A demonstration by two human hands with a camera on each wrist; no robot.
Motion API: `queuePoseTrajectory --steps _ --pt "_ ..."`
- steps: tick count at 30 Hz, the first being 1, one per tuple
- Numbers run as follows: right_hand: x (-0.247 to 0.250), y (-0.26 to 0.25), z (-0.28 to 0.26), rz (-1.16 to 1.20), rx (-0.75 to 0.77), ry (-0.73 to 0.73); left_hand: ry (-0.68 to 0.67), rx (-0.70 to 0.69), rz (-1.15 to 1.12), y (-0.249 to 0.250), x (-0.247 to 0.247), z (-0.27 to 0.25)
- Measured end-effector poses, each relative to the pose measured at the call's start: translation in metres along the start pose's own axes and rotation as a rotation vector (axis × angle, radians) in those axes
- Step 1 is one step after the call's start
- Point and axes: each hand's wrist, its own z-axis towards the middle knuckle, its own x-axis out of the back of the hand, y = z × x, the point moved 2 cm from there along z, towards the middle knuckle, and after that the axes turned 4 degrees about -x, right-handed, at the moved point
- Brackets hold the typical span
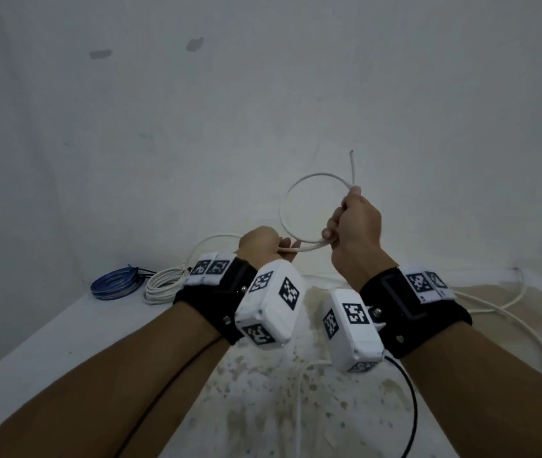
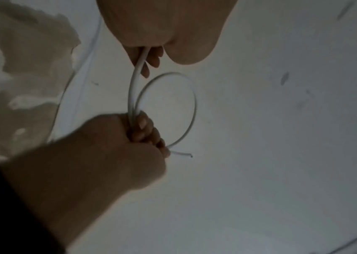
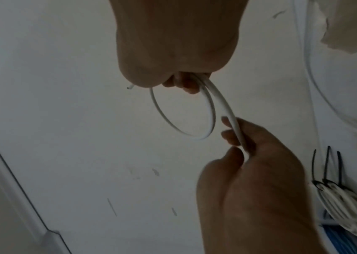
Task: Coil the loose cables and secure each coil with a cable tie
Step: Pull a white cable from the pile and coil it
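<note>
right hand (image 1: 355, 226) clamping first white cable (image 1: 283, 206) loop to hold shape; left hand (image 1: 263, 242) gripping, probably feeding, slack.

I see a stained white table (image 1: 64, 332) against a scuffed white wall (image 1: 263, 94), black wire (image 1: 408, 408) trailing below.

A pale tabletop (image 1: 64, 338) fills the lower frame of the head view, white at the left and blotched tan through the middle and right. At centre left lies a blue coil (image 1: 116, 285), tied with black cable ties. Just beside it, to the right, rests a white coil (image 1: 162, 285). Loose white cable (image 1: 511, 320) trails along the right side.
</note>
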Motion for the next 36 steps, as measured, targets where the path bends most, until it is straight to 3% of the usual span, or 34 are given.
queuePoseTrajectory --steps 2,6,9,14,16,18,20,23,27,36 --pt "0.014 -0.012 0.009 -0.033 0.031 0.095 0.040 -0.049 0.065 -0.009 -0.006 -0.002" --pt "0.031 -0.022 0.018 -0.204 0.186 0.139 -0.107 -0.203 0.382 -0.025 -0.022 -0.008" --pt "0.030 -0.010 0.011 -0.186 0.173 -0.068 -0.139 -0.377 0.711 -0.011 -0.025 0.001" --pt "0.026 0.011 -0.005 0.048 -0.064 -0.287 -0.055 -0.639 1.170 0.016 -0.010 0.022" --pt "0.023 0.014 -0.005 0.134 -0.108 -0.299 -0.051 -0.639 1.142 0.017 -0.002 0.029" --pt "0.021 0.019 -0.007 0.105 -0.121 -0.307 -0.127 -0.560 0.897 0.014 0.002 0.027" --pt "0.017 0.027 -0.009 0.043 -0.132 -0.329 -0.113 -0.549 0.743 0.013 0.004 0.025" --pt "0.013 0.037 -0.013 0.016 -0.179 -0.393 -0.043 -0.736 0.905 0.016 0.009 0.029" --pt "0.011 0.040 -0.014 -0.042 -0.197 -0.460 -0.097 -0.855 1.000 0.020 0.019 0.032" --pt "0.010 0.047 -0.016 -0.116 -0.227 -0.617 -0.292 -0.753 0.978 0.030 0.032 0.038"
